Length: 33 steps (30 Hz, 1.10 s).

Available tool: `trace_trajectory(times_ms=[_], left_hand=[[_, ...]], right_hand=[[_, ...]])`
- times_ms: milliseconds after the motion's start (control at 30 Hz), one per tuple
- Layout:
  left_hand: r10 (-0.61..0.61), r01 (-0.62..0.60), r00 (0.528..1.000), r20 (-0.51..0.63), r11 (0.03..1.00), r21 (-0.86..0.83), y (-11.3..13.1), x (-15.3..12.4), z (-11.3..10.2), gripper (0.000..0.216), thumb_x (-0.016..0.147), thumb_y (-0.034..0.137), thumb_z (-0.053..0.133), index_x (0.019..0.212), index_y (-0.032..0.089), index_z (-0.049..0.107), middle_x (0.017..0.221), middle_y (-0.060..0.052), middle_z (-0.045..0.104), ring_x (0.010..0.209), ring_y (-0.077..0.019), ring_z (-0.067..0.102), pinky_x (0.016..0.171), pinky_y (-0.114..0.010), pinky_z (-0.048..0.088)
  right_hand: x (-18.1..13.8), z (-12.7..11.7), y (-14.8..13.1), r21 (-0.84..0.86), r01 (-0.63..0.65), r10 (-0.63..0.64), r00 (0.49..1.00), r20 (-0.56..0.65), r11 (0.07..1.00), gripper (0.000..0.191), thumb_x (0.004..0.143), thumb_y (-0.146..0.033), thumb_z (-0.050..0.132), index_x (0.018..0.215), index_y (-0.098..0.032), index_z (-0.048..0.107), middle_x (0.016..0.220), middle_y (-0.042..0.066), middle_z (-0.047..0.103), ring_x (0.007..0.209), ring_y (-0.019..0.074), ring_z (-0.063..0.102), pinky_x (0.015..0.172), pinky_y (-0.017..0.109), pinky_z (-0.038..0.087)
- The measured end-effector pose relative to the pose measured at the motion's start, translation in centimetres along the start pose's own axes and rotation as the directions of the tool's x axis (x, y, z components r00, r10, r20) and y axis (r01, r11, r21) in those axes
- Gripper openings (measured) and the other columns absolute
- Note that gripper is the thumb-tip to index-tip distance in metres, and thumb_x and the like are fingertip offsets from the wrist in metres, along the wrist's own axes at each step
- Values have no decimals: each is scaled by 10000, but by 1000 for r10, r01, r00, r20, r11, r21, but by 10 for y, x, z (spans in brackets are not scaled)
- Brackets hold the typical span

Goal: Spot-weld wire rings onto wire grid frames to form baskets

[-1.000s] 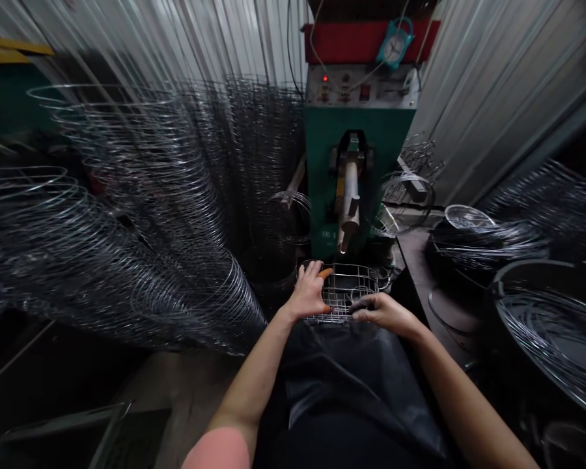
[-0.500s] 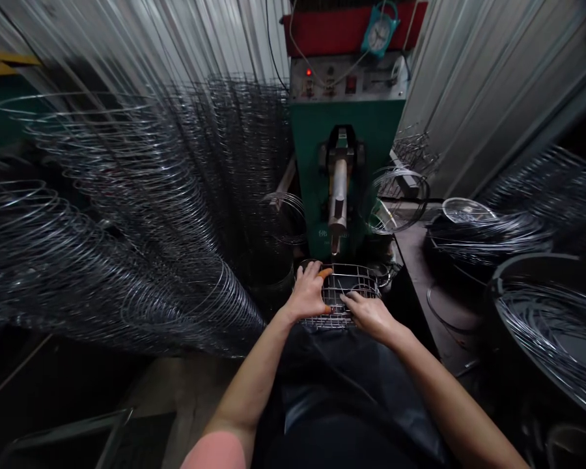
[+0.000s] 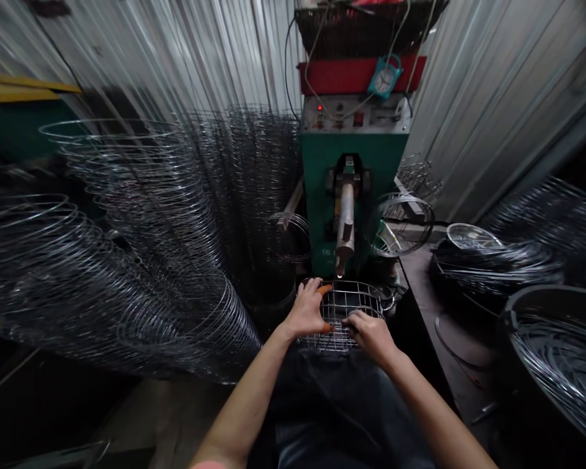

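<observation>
A wire basket (image 3: 354, 299) with a square grid sits at my lap, under the tip of a green spot welder (image 3: 317, 195). My left hand (image 3: 308, 311) grips its left side, fingers over the far part and thumb nearer me; orange covers are on the thumb and one finger. On the right of the grid my right hand (image 3: 371, 332) is closed, fingertips pinched together against the wires. What lies between those fingertips is too small to make out. The welder's metal electrode arm (image 3: 346, 221) points down just beyond the basket, apart from both hands.
Tall stacks of wire rings (image 3: 190, 189) crowd the left. To the right, a bench (image 3: 461, 339) carries a coil of wires (image 3: 498, 264), and a black bucket (image 3: 512, 312) holds bent wires. Wire loops (image 3: 405, 221) hang beside the welder. A blue clock (image 3: 385, 77) hangs above the control panel.
The view has tilted up, so everything sits lower in the picture. My right hand's fingers have curled in more over the grid; the left hand keeps its hold.
</observation>
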<state>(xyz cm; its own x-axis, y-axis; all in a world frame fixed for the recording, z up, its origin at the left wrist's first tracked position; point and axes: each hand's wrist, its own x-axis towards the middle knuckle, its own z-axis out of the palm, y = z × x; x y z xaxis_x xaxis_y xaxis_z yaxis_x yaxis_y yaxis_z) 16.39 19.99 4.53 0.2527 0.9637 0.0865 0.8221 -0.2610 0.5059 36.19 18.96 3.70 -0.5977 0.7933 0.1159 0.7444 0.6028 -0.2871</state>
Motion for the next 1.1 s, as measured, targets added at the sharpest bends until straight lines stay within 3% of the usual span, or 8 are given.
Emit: trace_trajectory(times_ms=[367,500,733,1100], left_hand=[[2,-4,999,-37,999,-51,-23,27,-5,957,430,411,831,1270,199,425,1410,-161,310,1331,-364,232,1073,-552,189],[0,-1,999,-45,1000,-26,-22,25,-1,933,426,400,829,1255,214,443,1393,-156,334,1314,-368,260,1058,-567,205],[-57,57,996,-61,998,-5,-17,17,0,967,445,389,822,1290,178,403,1444,-181,242,1348,-371,185,1082,-557,146],[16,-24,992,-122,998,-66,-17,26,-2,927,414,415,849,1232,177,481,1340,-180,375,1280,-356,317,1039,-541,263]], right_hand=[[36,-3,12,-17,28,-28,999,-24,999,203,838,-156,511,969,-223,651,979,40,671,854,159,640,670,227,444],[35,3,14,3,17,-17,999,-31,1000,186,843,-167,512,950,-223,653,983,36,676,848,151,644,661,219,443],[30,1,14,-11,56,-57,997,-44,998,213,831,-148,506,965,-219,655,959,39,679,844,157,644,650,222,439],[35,-5,14,-106,36,-45,996,-81,994,173,846,-182,523,941,-222,662,956,24,690,805,141,647,609,212,406]])
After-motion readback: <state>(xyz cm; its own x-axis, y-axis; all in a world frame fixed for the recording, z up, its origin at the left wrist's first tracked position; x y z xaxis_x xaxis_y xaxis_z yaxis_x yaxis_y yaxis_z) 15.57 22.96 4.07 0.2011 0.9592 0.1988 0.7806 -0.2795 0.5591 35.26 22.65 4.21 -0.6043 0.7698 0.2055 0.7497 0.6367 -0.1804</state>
